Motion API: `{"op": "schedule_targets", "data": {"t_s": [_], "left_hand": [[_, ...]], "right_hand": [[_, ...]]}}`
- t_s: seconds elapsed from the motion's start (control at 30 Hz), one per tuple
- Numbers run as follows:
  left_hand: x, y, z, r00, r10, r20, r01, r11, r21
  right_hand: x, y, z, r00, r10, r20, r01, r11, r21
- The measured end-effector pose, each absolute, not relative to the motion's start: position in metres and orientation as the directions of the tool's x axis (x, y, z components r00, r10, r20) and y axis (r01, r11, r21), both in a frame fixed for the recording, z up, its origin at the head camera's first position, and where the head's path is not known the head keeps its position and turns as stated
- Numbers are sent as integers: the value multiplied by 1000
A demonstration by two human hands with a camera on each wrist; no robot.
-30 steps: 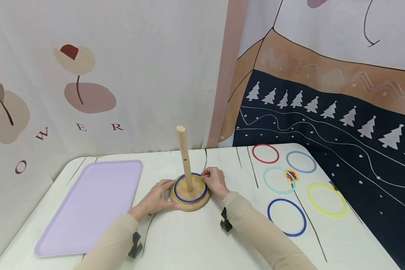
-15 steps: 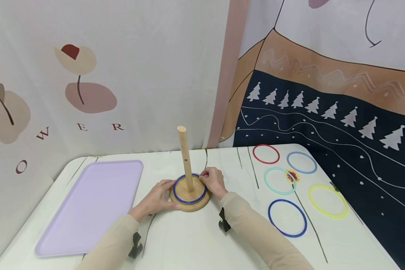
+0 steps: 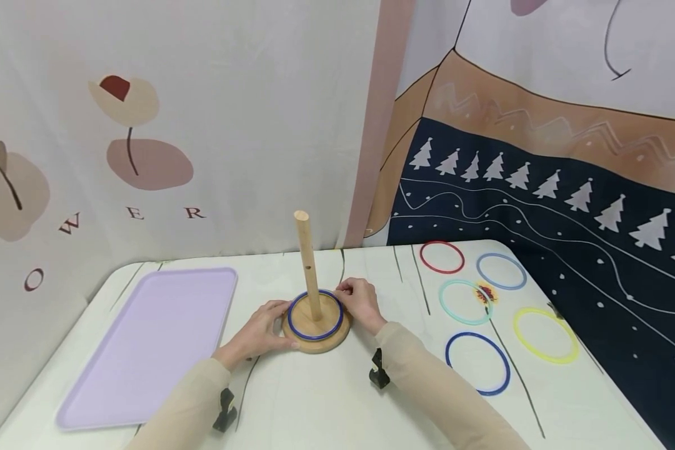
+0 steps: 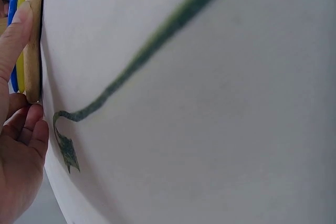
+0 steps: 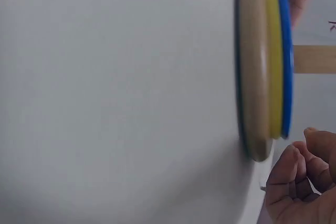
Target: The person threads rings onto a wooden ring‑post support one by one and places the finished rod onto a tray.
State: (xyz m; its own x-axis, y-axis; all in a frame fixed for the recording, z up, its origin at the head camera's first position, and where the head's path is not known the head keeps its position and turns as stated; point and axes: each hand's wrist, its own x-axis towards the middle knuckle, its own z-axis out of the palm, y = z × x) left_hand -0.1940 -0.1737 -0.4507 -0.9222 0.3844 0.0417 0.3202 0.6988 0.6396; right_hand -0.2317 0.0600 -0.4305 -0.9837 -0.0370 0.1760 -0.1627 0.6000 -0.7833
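A wooden ring-toss stand with an upright post (image 3: 308, 265) and a round base (image 3: 317, 347) stands mid-table. On the base lie two stacked rings: a blue ring (image 5: 287, 66) over a yellow ring (image 5: 274, 66), both around the post. From the head view the yellow one is hidden under the blue. My left hand (image 3: 261, 328) grips the base's left edge, thumb at the front and fingers farther back. At the right rim of the rings is my right hand (image 3: 361, 301). Its loosely bent fingers have nothing between them, with a small gap to the rings in the right wrist view.
Loose rings lie on the right of the table: red (image 3: 442, 272), light blue (image 3: 502, 288), turquoise (image 3: 465, 323), yellow (image 3: 545, 357) and dark blue (image 3: 492, 393). A lilac tray (image 3: 152, 344) lies at the left. Printed curtains (image 3: 259, 125) hang behind the table.
The blue ring has shifted slightly and now covers the yellow ring that showed inside it. My right fingers have drawn back a little from the rings; the left hand stays in place.
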Motion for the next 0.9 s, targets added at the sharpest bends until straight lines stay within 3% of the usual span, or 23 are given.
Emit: {"op": "schedule_targets", "data": {"t_s": [0.43,0.7,0.9], "left_hand": [[-195,-174,-450,-924,382,17,303,706,640],[-196,-174,-450,-921,389,19,308,697,647],[-197,-175,-452,-923,385,23,310,706,637]], "right_hand": [[-218,108,-417,-989,2,147,-129,473,-872],[-211,171,-412,-995,-29,92,-94,483,-871],[-200,230,-414,-995,-78,69,-101,563,-820]]}}
